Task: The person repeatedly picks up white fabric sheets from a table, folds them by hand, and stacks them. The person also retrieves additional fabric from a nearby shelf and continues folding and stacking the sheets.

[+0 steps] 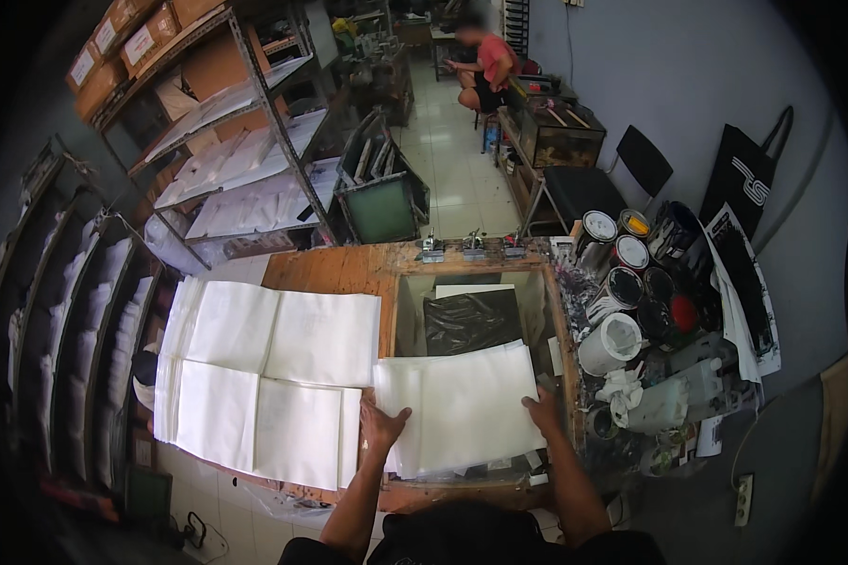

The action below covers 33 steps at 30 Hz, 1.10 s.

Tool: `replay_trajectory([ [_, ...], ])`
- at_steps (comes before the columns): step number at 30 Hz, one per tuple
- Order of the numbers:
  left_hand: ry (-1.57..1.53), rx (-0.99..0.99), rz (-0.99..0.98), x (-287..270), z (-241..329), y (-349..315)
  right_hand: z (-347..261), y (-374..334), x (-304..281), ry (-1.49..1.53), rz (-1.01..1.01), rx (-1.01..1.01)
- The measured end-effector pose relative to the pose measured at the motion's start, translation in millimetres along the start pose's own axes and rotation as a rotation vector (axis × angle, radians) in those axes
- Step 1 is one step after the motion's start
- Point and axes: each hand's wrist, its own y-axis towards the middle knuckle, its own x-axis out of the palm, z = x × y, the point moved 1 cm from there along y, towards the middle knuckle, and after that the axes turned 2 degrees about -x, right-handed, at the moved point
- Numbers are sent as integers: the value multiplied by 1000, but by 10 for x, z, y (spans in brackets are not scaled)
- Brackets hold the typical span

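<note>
A stack of white sheets or flat bags (471, 405) lies slightly fanned over the near part of a glass-topped frame in the wooden table (330, 268). My left hand (383, 427) grips its left edge, thumb on top and fingers mostly hidden. At the right edge, my right hand (544, 416) pinches the same stack. Beyond the stack, a piece of crumpled black plastic (471, 320) shows in the frame. Left of my left hand, more white sheets (320, 334) lie in overlapping rows.
Paint cans and tubs (622, 287) crowd the table's right side. Metal clamps (474, 247) line the far edge. Loaded shelves (254, 169) and a slotted rack (85, 348) stand at left. A black chair (584, 188) is beyond the cans; a person (490, 66) sits farther back.
</note>
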Motion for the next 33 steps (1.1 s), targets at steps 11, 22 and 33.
replay_trajectory([
  [11, -16, 100, -49, 300, -476, 493, -216, 76, 183, -552, 58, -205],
  [22, -333, -60, -161, 34, -137, 378, -662, -68, 186, -574, -38, -72],
  [33, -934, 306, -10, -662, 625, -530, -1625, -937, 112, 24, 294, -338],
])
